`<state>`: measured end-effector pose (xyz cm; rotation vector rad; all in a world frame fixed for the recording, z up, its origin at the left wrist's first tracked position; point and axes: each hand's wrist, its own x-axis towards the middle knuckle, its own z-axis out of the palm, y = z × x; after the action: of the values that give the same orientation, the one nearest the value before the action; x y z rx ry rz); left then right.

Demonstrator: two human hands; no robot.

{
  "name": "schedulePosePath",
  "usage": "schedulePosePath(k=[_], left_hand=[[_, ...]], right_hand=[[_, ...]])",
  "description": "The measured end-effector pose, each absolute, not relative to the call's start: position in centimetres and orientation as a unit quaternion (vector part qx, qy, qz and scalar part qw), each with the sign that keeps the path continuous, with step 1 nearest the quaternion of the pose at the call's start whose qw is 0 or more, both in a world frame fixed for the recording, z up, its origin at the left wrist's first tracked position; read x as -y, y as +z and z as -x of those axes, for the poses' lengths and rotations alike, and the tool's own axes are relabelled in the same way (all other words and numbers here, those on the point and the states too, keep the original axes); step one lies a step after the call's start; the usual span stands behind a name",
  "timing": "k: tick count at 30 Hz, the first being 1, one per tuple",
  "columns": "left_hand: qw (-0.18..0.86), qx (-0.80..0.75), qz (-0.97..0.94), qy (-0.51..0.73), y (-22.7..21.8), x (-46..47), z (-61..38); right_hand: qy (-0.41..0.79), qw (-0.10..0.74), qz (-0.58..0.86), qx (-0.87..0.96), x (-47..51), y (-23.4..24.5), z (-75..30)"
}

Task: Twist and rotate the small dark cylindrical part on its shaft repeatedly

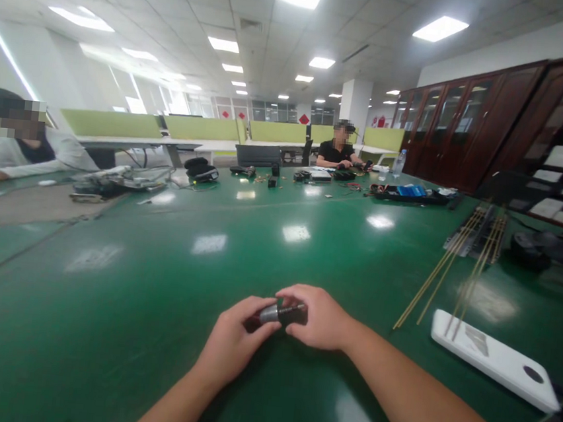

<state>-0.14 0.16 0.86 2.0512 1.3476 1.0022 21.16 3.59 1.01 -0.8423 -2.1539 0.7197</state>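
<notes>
Between my two hands, just over the green tabletop (150, 331), is a short dark cylinder with a silver-grey band (269, 314); its exact kind I cannot make out. My left hand (235, 336) has thumb and fingers closed round its silver end. Around the dark ribbed end curls my right hand (323, 319), its thumb below and fingers above. Both palms hide part of the object, which lies roughly level.
At right lie a white oblong device (494, 357) and thin brass-coloured rods (439, 273). Toward the far edge are a blue-filled black tray (412, 193), a water bottle (399, 163) and a black pouch (200, 170). One person sits at left, another at the far side.
</notes>
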Motion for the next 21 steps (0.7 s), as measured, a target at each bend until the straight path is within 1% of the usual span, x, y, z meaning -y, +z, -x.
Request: schedulePosePath(k=[7, 17, 21], left_hand=[[0.277, -0.511, -0.712, 0.395, 0.65, -0.02, -0.19], [0.256, -0.5, -0.728, 0.393, 0.74, 0.03, -0.2], [0.242, -0.499, -0.74, 0.379, 0.79, 0.03, -0.36]], right_hand=[[0.277, 0.35, 0.381, 0.81, -3.9, 0.44, -21.1], [0.276, 0.348, 0.366, 0.818, -3.56, 0.93, -20.96], [0.313, 0.344, 0.381, 0.799, -3.91, 0.4, -20.87]])
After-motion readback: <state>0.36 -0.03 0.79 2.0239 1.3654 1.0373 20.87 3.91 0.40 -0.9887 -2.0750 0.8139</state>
